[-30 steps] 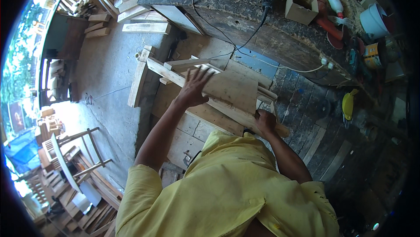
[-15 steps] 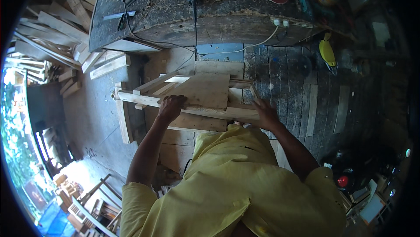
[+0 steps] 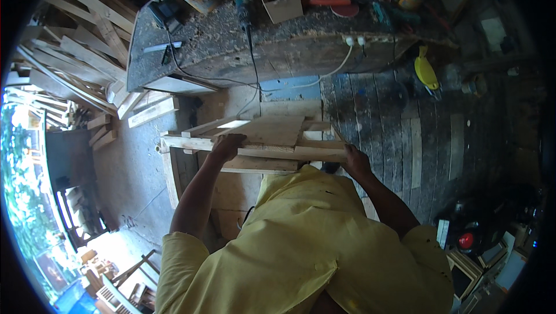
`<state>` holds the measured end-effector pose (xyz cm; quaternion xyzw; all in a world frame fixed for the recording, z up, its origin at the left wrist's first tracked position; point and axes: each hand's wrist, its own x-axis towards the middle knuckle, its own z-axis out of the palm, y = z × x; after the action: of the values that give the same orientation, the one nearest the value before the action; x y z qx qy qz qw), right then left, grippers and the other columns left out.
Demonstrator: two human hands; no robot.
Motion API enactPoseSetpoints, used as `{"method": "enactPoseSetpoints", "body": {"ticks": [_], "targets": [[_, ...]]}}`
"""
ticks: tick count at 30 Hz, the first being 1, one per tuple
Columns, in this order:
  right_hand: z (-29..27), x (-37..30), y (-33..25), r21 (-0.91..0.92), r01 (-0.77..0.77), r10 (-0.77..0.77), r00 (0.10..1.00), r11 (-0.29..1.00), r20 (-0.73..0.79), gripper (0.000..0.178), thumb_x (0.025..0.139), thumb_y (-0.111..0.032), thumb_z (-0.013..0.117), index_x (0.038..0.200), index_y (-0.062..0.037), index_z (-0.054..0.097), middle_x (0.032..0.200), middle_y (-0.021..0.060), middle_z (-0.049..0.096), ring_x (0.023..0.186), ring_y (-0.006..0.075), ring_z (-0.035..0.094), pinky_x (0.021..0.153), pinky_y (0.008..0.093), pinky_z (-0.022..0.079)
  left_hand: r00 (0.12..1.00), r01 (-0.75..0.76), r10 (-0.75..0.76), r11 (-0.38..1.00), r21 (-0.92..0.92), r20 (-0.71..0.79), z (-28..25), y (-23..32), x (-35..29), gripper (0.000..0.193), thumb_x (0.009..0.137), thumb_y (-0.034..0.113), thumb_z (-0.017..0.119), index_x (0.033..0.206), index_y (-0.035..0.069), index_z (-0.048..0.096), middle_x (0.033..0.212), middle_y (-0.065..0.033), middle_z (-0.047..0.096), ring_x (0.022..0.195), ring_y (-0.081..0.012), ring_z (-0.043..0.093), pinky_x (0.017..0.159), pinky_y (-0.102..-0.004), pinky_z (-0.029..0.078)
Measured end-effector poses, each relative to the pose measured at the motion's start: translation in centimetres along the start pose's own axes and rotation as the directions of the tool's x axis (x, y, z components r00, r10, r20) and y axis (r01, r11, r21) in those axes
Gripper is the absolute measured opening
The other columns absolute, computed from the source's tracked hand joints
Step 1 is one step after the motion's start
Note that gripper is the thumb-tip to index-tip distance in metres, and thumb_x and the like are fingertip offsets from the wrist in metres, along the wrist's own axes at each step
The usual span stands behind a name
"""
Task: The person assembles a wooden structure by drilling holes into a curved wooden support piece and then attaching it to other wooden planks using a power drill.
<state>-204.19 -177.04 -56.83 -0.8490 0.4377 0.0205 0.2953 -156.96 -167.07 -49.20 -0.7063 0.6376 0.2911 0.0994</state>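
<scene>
A pale wooden frame (image 3: 322, 153) with a flat panel (image 3: 275, 130) across its top stands in front of my body. It has long rails and legs pointing to the left. My left hand (image 3: 228, 146) is closed over the near rail, beside the panel's left part. At the rail's right end, my right hand (image 3: 357, 161) grips the wood, its fingers partly hidden. Below the near rail shows another board (image 3: 260, 165). The frame's underside is out of sight.
Beyond the frame, a worn workbench (image 3: 278, 53) carries power tools, tins and a small cardboard box (image 3: 281, 2). Cables hang from it to the floor. Lumber (image 3: 87, 47) is piled at the left. A yellow tool (image 3: 426, 72) hangs at the bench's right end.
My view has tilted up, showing more of the bench top. My right hand has moved from the inner right side onto the rail's end. The left hand keeps its hold.
</scene>
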Motion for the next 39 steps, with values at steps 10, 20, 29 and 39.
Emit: {"method": "enactPoseSetpoints", "body": {"ticks": [10, 20, 29, 39], "targets": [[-2.3, 4.9, -0.4, -0.073, -0.112, 0.110, 0.993, 0.991, -0.039, 0.055, 0.071, -0.016, 0.080, 0.118, -0.0021, 0.055, 0.104, 0.0215, 0.061, 0.089, 0.0410, 0.065, 0.077, 0.0499, 0.054, 0.988, 0.078, -0.075, 0.997, 0.016, -0.132, -2.3, 1.0, 3.4, 0.036, 0.084, 0.016, 0.060, 0.119, 0.017, 0.069, 0.117, -0.0074, 0.070, 0.114, -0.0276, 0.062, 0.102, -0.0476, 0.041], [-6.3, 10.8, -1.3, -0.055, -0.182, 0.181, 0.983, 0.982, -0.024, 0.053, 0.070, -0.013, 0.080, 0.116, -0.0016, 0.056, 0.109, 0.0219, 0.062, 0.100, 0.0417, 0.063, 0.086, 0.0499, 0.052, 0.938, -0.244, 0.289, 0.943, 0.228, -0.191, -7.6, 3.3, 4.1, 0.138, 0.052, 0.073, 0.080, 0.157, 0.010, 0.017, 0.158, -0.0141, 0.027, 0.147, -0.0361, 0.022, 0.115, -0.0700, 0.009], [-2.2, 8.2, -0.1, 0.120, -0.229, 0.247, 0.955, 0.966, -0.167, 0.073, 0.068, -0.016, 0.084, 0.133, -0.0049, 0.051, 0.120, 0.0224, 0.058, 0.107, 0.0398, 0.061, 0.089, 0.0478, 0.052, 0.885, -0.291, 0.348, 0.932, 0.214, -0.309, -5.0, 2.5, 3.8, 0.100, 0.057, 0.024, 0.084, 0.146, 0.013, 0.038, 0.124, -0.0098, 0.049, 0.120, -0.0287, 0.046, 0.103, -0.0572, 0.032], [8.9, 3.1, 4.4, 0.882, -0.313, 0.644, 0.765, 0.353, 0.014, 0.053, 0.098, -0.043, 0.059, 0.137, -0.0075, 0.049, 0.123, 0.0127, 0.058, 0.108, 0.0238, 0.060, 0.086, 0.0385, 0.052, 0.952, -0.242, 0.238, 0.970, -0.001, -0.194, -3.1, 4.0, 0.7, 0.097, 0.064, 0.042, 0.084, 0.146, 0.015, 0.041, 0.140, -0.0131, 0.046, 0.134, -0.0330, 0.038, 0.114, -0.0610, 0.019]]}}
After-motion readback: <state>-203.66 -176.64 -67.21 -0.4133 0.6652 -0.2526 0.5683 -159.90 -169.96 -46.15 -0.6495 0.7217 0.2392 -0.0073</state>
